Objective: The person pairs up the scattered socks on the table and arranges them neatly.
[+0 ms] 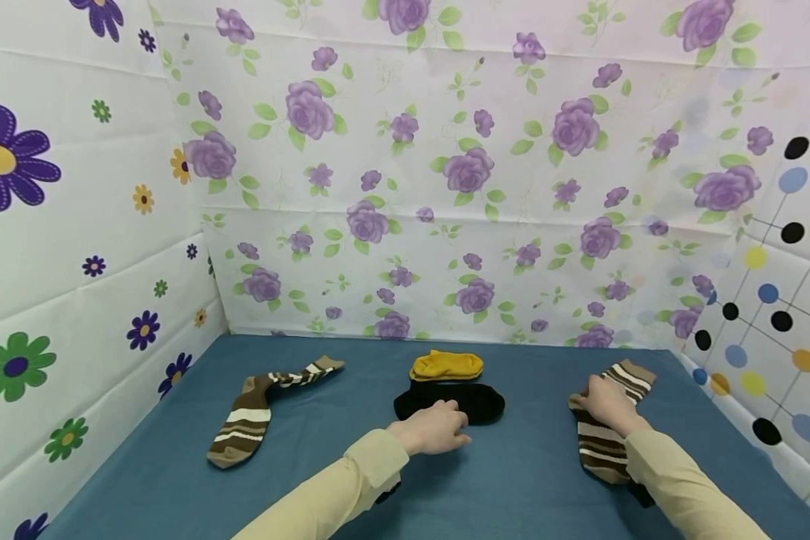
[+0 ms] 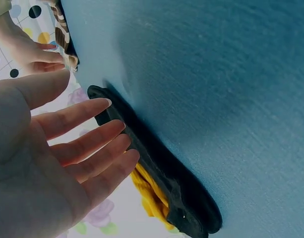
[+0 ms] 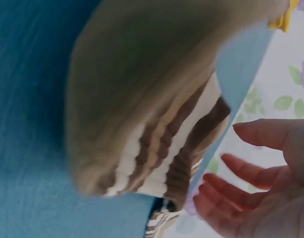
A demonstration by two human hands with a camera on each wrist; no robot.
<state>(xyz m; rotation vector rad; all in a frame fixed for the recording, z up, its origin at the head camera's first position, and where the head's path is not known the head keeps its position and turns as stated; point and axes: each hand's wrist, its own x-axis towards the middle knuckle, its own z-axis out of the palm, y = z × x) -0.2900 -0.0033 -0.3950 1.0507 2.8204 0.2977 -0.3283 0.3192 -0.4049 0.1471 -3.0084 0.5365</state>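
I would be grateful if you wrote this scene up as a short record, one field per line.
Left hand: fingers relaxed, at the near side of the black sock bundle, not gripping it
Right hand: over the right striped sock; fingers loosely bent, contact unclear
Yellow sock bundle: just beyond the black sock bundle
Left striped sock: lying bent, apart from the rest
Surface: blue cloth
Backdrop: white sheet with purple flowers

Ribbed knit sock point(image 3: 154, 151) (matt cloth)
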